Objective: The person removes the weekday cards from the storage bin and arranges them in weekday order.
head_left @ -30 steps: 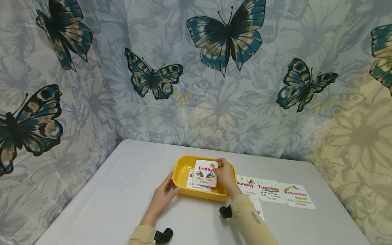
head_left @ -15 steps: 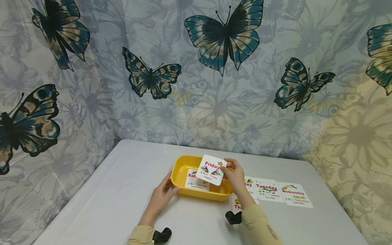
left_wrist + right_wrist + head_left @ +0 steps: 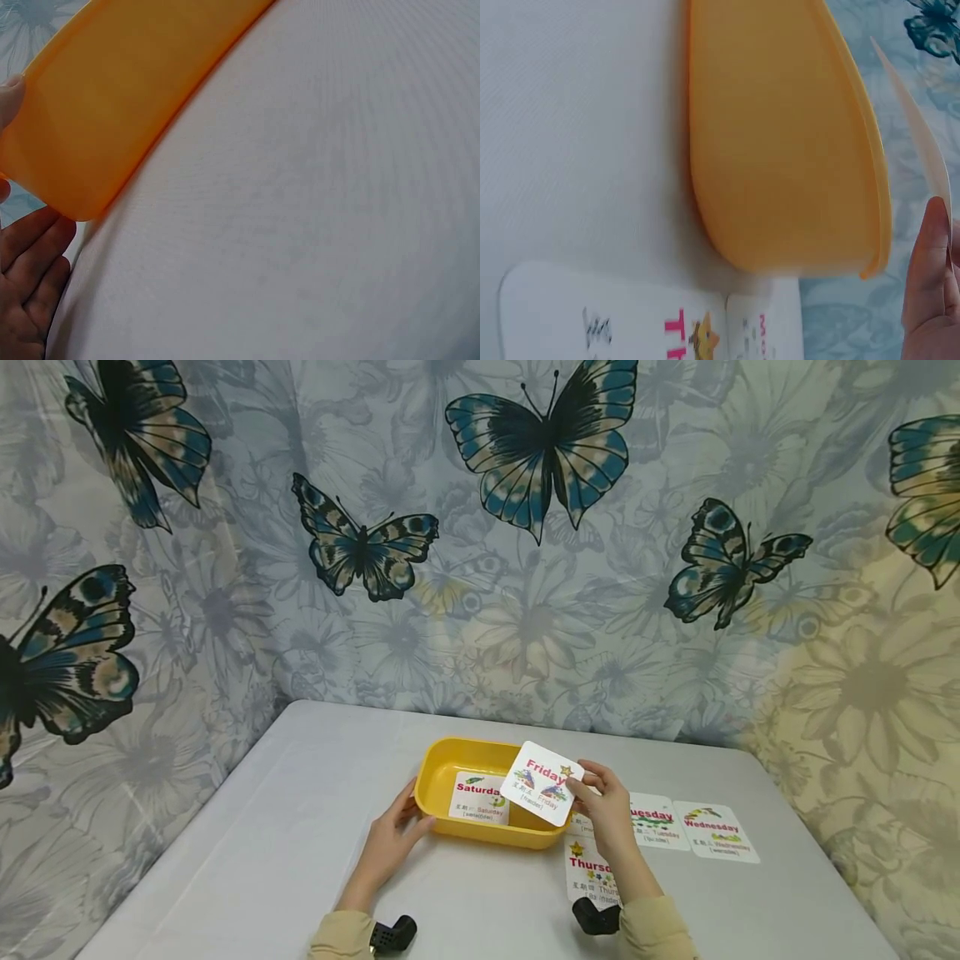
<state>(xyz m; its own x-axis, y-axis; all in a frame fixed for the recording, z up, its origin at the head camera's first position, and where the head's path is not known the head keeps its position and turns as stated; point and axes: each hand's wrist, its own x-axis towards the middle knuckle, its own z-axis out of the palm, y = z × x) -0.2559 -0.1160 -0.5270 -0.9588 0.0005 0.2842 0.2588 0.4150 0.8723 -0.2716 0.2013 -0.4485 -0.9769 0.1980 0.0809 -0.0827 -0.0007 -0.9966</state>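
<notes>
My right hand (image 3: pixel 609 806) pinches the white "Friday" card (image 3: pixel 543 783) by its right edge, thumb in front. The card is tilted and raised over the right end of the yellow plastic basket (image 3: pixel 495 835). In the right wrist view the card (image 3: pixel 919 127) appears nearly edge-on, above the basket rim. My left hand (image 3: pixel 390 839) holds the basket's left end. Its thumb (image 3: pixel 10 101) lies at the rim in the left wrist view, and its fingers (image 3: pixel 41 247) are at the lower corner. Inside the basket a "Saturday" card (image 3: pixel 478 797) lies face up, partly overlapped by the Friday card.
Right of the basket, a "Tuesday" card (image 3: pixel 658 822) and a "Wednesday" card (image 3: pixel 716 832) lie in a row on the white table (image 3: pixel 247 860). A "Thursday" card (image 3: pixel 585 868) lies below, partly behind my right wrist. A mostly hidden Monday card (image 3: pixel 754 326) adjoins it. Butterfly-patterned cloth (image 3: pixel 360 652) hangs behind.
My right hand has lifted the Friday card off the Saturday card and carried it rightward, tilting it. More of the Saturday and Thursday cards shows. My left hand stays at the basket.
</notes>
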